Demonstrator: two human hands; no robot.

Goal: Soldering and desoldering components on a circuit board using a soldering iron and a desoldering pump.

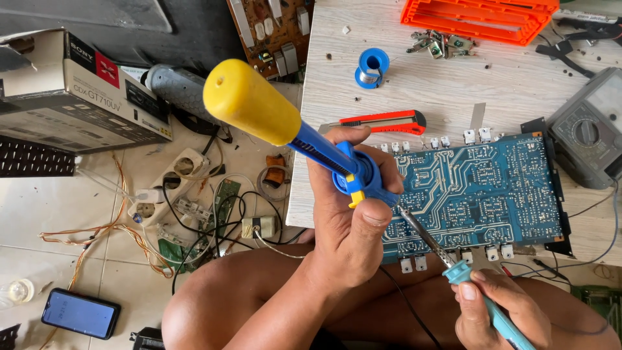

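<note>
The solder pump (293,126) nozzle is hidden behind the left hand (353,220). The soldering iron (453,266) handle is cut off by the bottom edge, and its tip contact on the blue circuit board (479,191) cannot be resolved. The multimeter (593,126) is clipped at the right edge.

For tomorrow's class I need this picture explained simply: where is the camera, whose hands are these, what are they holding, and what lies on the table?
There is one picture, taken by a camera worn on a person's head, looking down at their own hands and bare knees. The left hand grips a blue tool with a yellow plunger knob, which looks like a desoldering pump. The right hand holds a turquoise soldering iron, its metal tip touching the blue circuit board. The board lies on a pale wooden table, near a red utility knife, a blue solder spool, an orange plastic tray and a grey meter. On the tiled floor lie a phone and loose wires.
</note>
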